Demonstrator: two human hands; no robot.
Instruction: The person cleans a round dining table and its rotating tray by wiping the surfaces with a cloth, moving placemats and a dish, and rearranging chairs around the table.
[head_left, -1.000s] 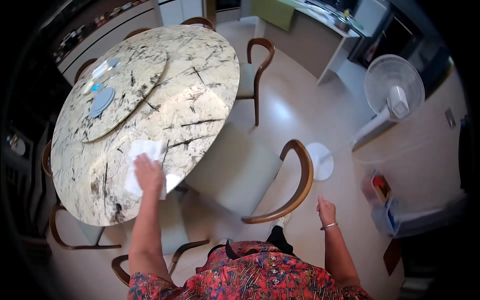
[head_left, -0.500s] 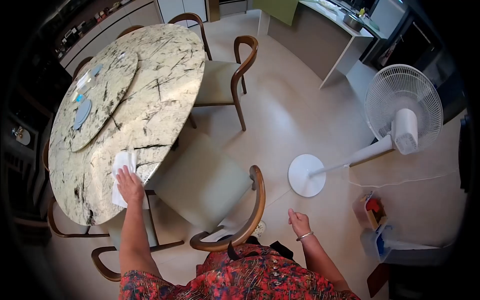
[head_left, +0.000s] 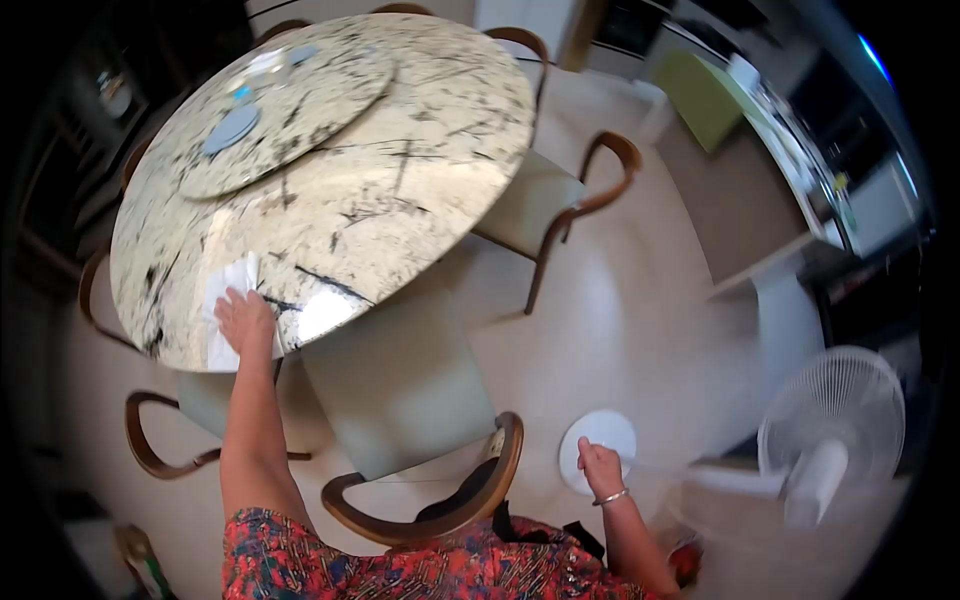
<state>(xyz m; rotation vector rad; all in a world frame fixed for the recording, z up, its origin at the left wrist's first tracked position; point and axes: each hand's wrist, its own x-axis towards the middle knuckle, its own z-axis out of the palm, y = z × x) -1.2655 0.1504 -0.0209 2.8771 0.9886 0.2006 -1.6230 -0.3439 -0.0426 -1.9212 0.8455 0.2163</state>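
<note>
My left hand (head_left: pixel 245 318) lies flat with fingers spread on a white cloth (head_left: pixel 220 345), pressing it against the marble tabletop (head_left: pixel 410 215) near its front edge. Whether it is fabric or paper I cannot tell. My right hand (head_left: pixel 600 466), a bracelet at its wrist, hangs in the air over the floor, in line with the fan's white base (head_left: pixel 590 435). Its fingers are curled in, and nothing shows in them.
A padded chair (head_left: pixel 400 390) stands between me and the table; another chair (head_left: pixel 530 200) is at the right. On the table's round raised centre (head_left: pixel 330 115) lie blue-grey discs (head_left: pixel 232 130). A white standing fan (head_left: pixel 835 430) occupies the right. Beyond is a counter (head_left: pixel 735 195).
The view has swung right and shifted, with the table now higher and the fan lower. My left hand and the cloth remain together on the table. My right hand stays curled.
</note>
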